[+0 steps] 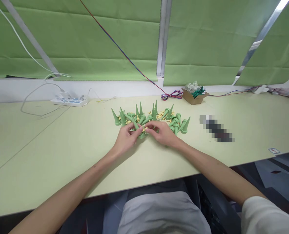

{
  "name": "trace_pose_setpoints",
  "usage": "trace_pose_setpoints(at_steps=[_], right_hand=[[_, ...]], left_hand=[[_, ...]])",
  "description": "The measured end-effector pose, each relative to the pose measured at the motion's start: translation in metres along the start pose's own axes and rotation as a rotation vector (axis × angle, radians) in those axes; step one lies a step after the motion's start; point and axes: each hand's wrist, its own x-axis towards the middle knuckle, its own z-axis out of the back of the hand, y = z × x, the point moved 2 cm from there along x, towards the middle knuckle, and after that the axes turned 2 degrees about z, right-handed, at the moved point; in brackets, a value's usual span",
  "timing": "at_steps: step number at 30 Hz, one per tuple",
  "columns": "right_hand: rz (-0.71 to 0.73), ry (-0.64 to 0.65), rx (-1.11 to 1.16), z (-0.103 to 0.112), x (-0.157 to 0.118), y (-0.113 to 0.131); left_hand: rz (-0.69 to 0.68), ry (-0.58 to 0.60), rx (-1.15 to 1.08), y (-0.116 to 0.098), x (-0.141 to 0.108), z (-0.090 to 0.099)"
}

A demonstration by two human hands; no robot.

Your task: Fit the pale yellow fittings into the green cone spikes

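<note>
My left hand (128,138) is closed around a green plastic spike (135,123), its pointed end tilted up and away. Between the fingertips of my right hand (162,132) is a small yellow plastic piece (144,129), pinched right beside the left thumb. The two hands nearly touch over the near side of a pile of green spikes (155,112). Some of these cones stand on their wide ends, others lie on their sides. Many small yellow pieces (160,115) are scattered among them. My fingers partly hide the held spike's lower end.
A small cardboard box (195,98) with clear and green plastic stands at the back, next to a bundled red-blue wire (172,94). A white power strip (70,101) with cables lies back left. A blurred dark object (217,129) rests on the table (68,146) at right.
</note>
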Motion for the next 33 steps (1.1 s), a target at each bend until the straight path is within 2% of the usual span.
trace_pose_setpoints(at_steps=[15, 33], right_hand=[[-0.033, 0.031, 0.057, -0.0002, 0.0007, -0.0011], [-0.038, 0.056, -0.073, -0.0016, -0.0003, -0.0045]], left_hand=[[-0.034, 0.005, 0.020, 0.0012, 0.0008, 0.0007], [-0.057, 0.033, 0.046, -0.0005, -0.0020, -0.0014]])
